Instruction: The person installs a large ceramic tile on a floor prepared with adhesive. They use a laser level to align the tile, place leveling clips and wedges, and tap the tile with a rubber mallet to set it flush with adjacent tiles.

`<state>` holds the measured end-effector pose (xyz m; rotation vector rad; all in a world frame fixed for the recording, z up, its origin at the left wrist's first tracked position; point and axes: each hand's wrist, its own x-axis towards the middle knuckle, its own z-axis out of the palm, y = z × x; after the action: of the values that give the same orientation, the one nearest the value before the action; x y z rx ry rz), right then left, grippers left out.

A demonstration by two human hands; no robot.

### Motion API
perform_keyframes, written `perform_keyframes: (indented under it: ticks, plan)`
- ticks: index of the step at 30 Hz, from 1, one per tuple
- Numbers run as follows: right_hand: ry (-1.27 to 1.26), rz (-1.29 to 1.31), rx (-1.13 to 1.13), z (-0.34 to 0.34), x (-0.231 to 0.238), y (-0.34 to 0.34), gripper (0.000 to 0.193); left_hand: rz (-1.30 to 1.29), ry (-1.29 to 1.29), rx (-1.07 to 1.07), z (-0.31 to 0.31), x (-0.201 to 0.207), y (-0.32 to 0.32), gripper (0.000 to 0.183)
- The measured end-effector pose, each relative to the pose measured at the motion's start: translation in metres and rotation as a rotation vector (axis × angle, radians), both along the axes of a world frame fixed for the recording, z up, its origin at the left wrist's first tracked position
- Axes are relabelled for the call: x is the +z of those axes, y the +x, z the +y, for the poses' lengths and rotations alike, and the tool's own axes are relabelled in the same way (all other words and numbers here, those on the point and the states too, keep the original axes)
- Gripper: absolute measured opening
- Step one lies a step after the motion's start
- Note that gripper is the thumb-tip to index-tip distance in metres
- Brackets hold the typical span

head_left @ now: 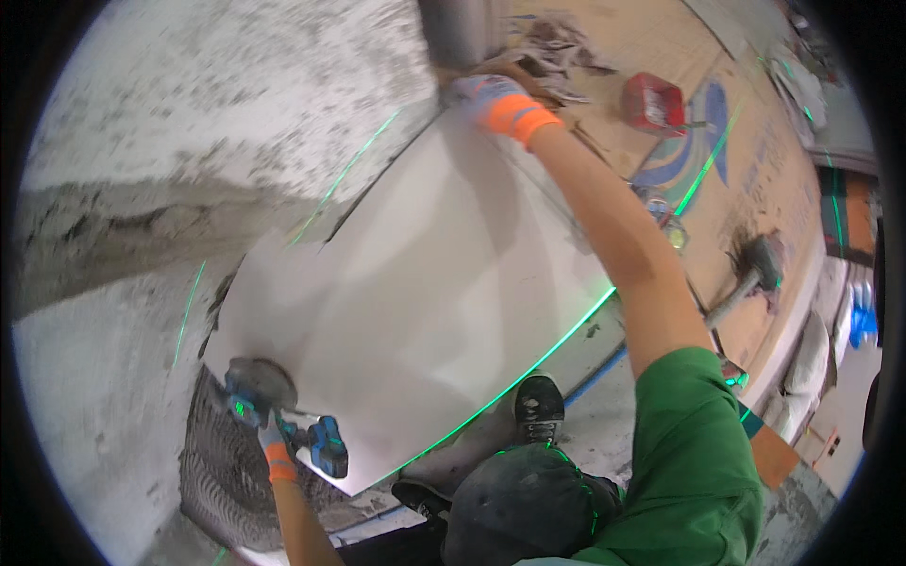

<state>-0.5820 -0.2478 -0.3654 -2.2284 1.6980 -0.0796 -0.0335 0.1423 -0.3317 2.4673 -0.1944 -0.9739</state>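
L grip (271, 436), gloved, is closed round the handle of a cordless power tool (247, 391), w/ the blue battery (328, 447) just to its right. The tool's round disc (274, 380) is above the grip, overlapping the near-left end of a big pale tile (396, 302); can't tell if it actually touches. R grip (486, 97) is way up at the tile's far end, nr the foot of a grey column (461, 33) (blurred, so can't tell if it's open, closed or holding anything).

Key relation: tile lies btwn the two grips, up & right of L, down & left of R. Its long axis runs approx from one to the other, so L is nearer the near-left end, R the far one. Combed mortar (222, 462) shows left of & below L grip; a green laser line (528, 373) runs along the tile's near-right edge, well right of L. Mallet (753, 269) & red container (653, 104) sit right of R grip, the container closer.
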Motion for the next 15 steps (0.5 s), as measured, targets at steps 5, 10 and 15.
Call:
perform_keyframes:
  ticks: [5, 10, 15]
  plan:
    - [-0.010, -0.091, -0.049, 0.010, 0.004, 0.006, 0.034, 0.574, -0.346, 0.282, -0.008, 0.029, -0.039, 0.009]
    - [-0.102, -0.084, -0.085, 0.007, -0.008, 0.003, 0.034, 0.428, -0.309, 0.246, -0.016, 0.029, -0.042, 0.019]
    - [-0.099, -0.095, -0.039, 0.001, -0.017, -0.001, 0.034, 0.463, -0.292, 0.021, -0.036, 0.031, -0.038, 0.037]
